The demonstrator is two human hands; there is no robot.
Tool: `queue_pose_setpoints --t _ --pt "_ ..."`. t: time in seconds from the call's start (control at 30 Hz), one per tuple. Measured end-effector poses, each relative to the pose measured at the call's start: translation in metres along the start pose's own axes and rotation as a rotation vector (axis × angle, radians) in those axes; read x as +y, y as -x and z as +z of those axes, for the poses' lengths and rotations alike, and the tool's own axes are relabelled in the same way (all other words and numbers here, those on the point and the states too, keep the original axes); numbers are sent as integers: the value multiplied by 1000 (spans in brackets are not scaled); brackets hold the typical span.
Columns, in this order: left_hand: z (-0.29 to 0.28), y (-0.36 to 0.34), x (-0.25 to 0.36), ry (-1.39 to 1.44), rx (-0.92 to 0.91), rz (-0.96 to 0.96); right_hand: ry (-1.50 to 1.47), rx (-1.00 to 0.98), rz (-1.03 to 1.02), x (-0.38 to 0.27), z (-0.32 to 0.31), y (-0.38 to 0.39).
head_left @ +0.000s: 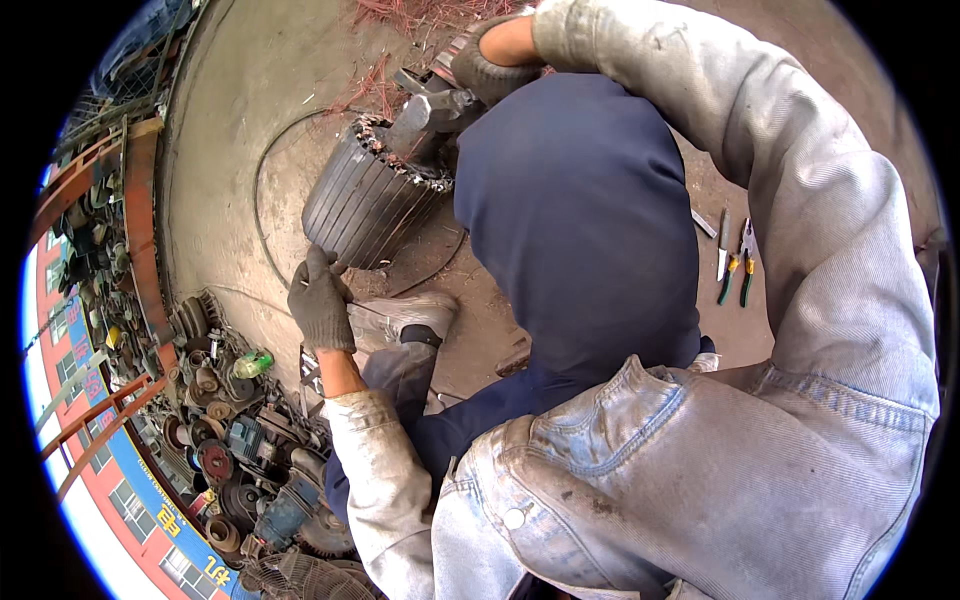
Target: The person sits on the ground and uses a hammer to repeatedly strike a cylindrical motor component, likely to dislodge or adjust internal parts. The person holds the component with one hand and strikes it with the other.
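Observation:
A ribbed grey motor stator [362, 208] lies tilted on the concrete ground, its open end with copper windings facing up and right. My left hand [320, 302], in a dark glove, grips its lower rim. My right hand [488, 62], also gloved, is closed around a grey metal tool [428, 112] whose head sits at the stator's open end. My bent knee in dark blue trousers [580, 220] is right beside the stator and hides part of it. My dusty shoe [402, 314] rests just below it.
Green-handled pliers and a small blade [734, 264] lie on the ground to the right. Loose copper wire [400, 18] is strewn at the top. A heap of scrap motors and parts [235, 440] fills the lower left, beside a rusty metal rack [110, 230].

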State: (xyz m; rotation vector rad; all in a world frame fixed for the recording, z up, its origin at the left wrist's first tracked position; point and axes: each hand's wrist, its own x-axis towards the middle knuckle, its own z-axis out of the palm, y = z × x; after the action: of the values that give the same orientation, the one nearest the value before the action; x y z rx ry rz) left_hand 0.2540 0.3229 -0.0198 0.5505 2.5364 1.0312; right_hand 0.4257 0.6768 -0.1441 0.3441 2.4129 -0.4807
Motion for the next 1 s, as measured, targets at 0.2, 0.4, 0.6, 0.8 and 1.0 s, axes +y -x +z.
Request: queue_pose_setpoints --t 0.2,0.4,0.6,0.8,1.0 --pt "40 -66 -16 -807 224 292 -920 -11 -10 -30 167 10" --pt "109 -187 -73 -702 354 814 -884 169 78 -54 208 -36" --pt "93 -200 -86 -521 375 772 -574 764 -65 -103 133 -55" --pt "62 -209 -97 -537 350 766 -425 702 -131 -172 25 -117" --pt "42 -199 -105 -522 405 813 -459 829 -91 -187 42 -102"
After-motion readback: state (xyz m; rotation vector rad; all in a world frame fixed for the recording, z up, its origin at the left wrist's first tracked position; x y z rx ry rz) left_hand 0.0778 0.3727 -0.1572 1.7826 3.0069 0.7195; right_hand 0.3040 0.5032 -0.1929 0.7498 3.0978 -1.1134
